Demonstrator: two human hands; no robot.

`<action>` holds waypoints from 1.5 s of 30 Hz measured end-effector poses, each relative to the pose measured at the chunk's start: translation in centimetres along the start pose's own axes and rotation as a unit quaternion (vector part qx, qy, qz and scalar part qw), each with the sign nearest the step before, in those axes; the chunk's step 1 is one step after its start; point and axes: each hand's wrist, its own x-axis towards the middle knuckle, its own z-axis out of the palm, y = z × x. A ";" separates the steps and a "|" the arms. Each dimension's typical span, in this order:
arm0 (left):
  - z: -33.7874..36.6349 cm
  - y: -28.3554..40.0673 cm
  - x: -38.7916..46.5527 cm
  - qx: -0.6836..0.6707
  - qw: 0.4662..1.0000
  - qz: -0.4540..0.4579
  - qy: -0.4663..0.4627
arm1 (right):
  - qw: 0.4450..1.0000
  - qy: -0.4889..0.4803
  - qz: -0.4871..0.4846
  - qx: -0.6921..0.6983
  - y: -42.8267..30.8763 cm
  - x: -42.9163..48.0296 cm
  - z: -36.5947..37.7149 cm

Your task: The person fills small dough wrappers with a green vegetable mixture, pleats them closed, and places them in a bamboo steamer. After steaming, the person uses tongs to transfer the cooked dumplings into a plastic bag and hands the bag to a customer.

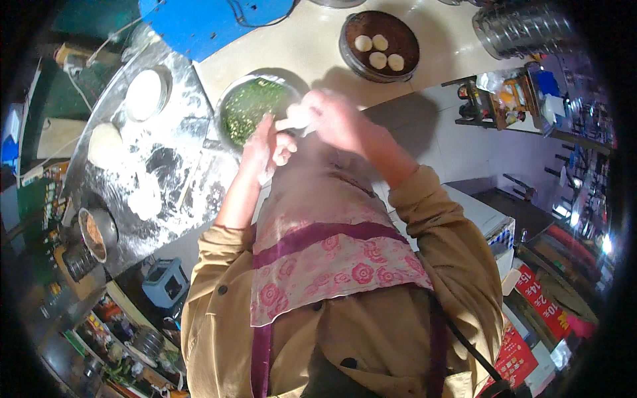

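My right hand [331,119] is blurred and strongly lit at the near right rim of a metal bowl [222,134]. At its fingertips is a pale, overexposed piece that looks like dough [299,117]. Flour whitens my left hand [266,149], which is raised at the bowl's near edge with some fingers curled. Whether it also grips the pale piece cannot be made out. Chopped green filling [256,102] with small pale bits lies in the bowl. Several round white buns [379,43] sit apart in a round steamer tray [368,25] beyond my right hand.
On the left, a floured worktop [191,144] bears a white-topped round container [144,94], a large dough lump [105,146], a smaller one [144,199], a thin rolling pin [189,186] and a pot of brown filling [94,234]. A ribbed metal cylinder [517,32] lies far right.
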 end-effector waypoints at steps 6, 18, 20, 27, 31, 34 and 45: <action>-2.7 -2.1 -0.8 0.122 0.979 0.089 0.140 | 0.963 0.202 0.134 -0.117 14.9 -1.1 -10.4; -2.5 -3.5 -2.7 0.087 0.960 0.184 0.192 | 0.932 0.166 0.255 -0.195 29.5 2.1 -12.6; -3.0 -3.5 -2.2 0.154 0.936 0.200 0.245 | 0.920 0.184 0.269 -0.220 29.5 1.8 -12.5; -5.4 -3.5 0.0 0.379 0.849 0.295 0.219 | 0.952 0.220 0.210 -0.033 25.1 -1.8 -11.4; -8.3 -3.5 -2.7 0.368 0.764 0.394 0.354 | 0.954 0.197 0.199 -0.106 20.8 -3.4 -7.3; -14.3 -3.4 -5.9 0.412 0.707 0.359 0.449 | 0.956 0.120 0.216 -0.159 18.0 -5.8 -3.9; -36.2 1.0 -14.0 0.521 0.522 0.242 0.630 | 0.957 0.107 0.260 -0.071 9.4 -10.2 3.1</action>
